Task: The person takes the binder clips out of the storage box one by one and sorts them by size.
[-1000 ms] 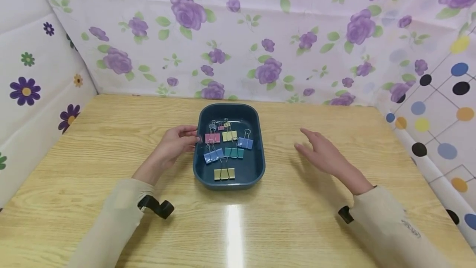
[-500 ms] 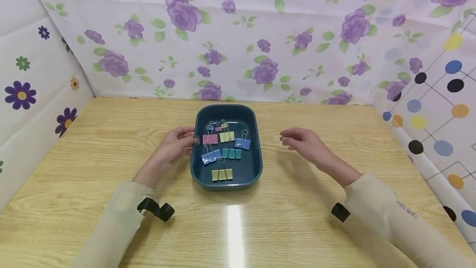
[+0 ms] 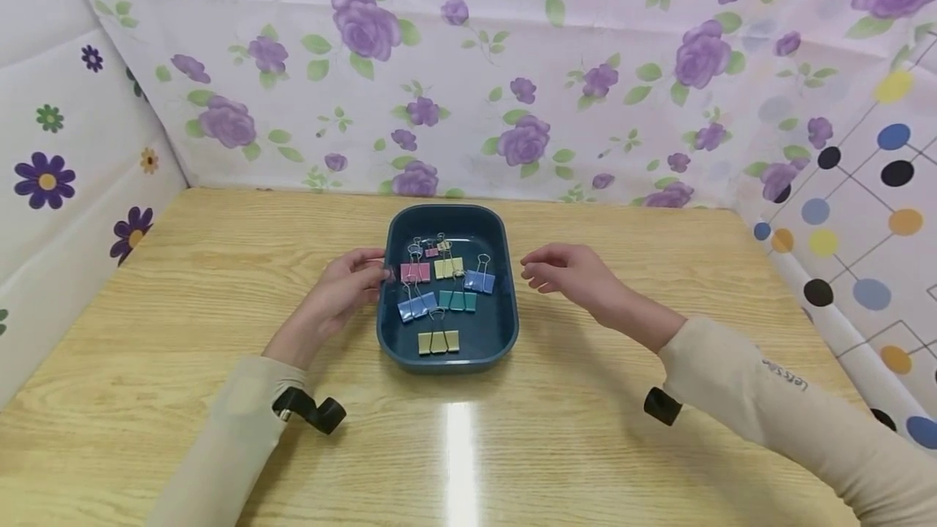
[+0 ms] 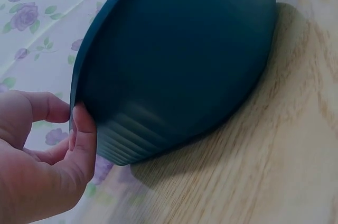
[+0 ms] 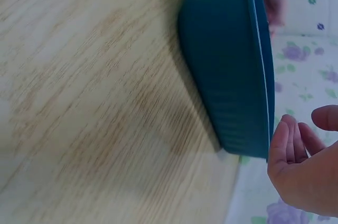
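Observation:
A dark blue rectangular tray (image 3: 485,340) stands on the table with several binder clips in it. Nearest me is a gold binder clip (image 3: 438,342); beyond it lie a teal binder clip (image 3: 458,302), a left blue one (image 3: 417,307) and a right blue one (image 3: 479,281). Farther back are a pink binder clip (image 3: 415,272), a pale yellow one (image 3: 449,268) and some tiny ones. My left hand (image 3: 340,289) pinches the tray's left rim, as the left wrist view shows. Just right of the tray, apart from it, my right hand (image 3: 578,276) holds nothing, fingers loosely bent.
The wooden table (image 3: 293,218) extends around the tray. A flowered cloth (image 3: 454,63) hangs behind it, a daisy-patterned one (image 3: 66,145) on the left and a dotted one (image 3: 871,242) on the right. Black camera mounts sit on both wrists.
My right hand has moved left toward the tray, and its fingers have drawn closer together. The left hand stays at the tray's left rim; tray and clips have not moved.

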Demonstrator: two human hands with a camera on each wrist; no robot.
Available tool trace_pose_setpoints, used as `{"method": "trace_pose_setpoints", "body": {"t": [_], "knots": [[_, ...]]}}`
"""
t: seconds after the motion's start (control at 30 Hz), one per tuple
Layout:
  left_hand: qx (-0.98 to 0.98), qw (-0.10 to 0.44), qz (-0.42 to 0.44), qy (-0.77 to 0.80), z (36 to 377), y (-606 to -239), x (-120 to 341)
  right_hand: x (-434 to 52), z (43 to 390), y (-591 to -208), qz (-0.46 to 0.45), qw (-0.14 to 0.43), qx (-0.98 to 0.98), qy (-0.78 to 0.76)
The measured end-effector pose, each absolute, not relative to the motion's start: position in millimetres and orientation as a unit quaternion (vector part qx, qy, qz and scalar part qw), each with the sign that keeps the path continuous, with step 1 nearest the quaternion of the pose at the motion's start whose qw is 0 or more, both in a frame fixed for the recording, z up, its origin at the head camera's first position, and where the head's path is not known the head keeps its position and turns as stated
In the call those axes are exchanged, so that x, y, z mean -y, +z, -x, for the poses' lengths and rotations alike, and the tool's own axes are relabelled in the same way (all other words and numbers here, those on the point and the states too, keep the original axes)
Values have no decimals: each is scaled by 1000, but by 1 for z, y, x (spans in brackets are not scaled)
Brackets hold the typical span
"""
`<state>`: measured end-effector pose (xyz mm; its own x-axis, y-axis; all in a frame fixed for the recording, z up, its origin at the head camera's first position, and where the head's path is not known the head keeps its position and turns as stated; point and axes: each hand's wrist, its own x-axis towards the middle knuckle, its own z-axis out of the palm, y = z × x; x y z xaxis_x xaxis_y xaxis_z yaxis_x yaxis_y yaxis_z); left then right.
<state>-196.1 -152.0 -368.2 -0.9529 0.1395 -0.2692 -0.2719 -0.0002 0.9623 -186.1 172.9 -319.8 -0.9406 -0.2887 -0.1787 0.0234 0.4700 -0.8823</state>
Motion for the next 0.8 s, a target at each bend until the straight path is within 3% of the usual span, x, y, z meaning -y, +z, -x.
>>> {"method": "trace_pose_setpoints", "body": {"t": [0.53, 0.8], "knots": [[-674, 144, 44, 724, 193, -371, 154, -114, 177, -314, 100, 258, -829, -486], [-673, 142, 36, 725, 194, -370, 153, -100, 177, -315, 78, 276, -814, -505]]}}
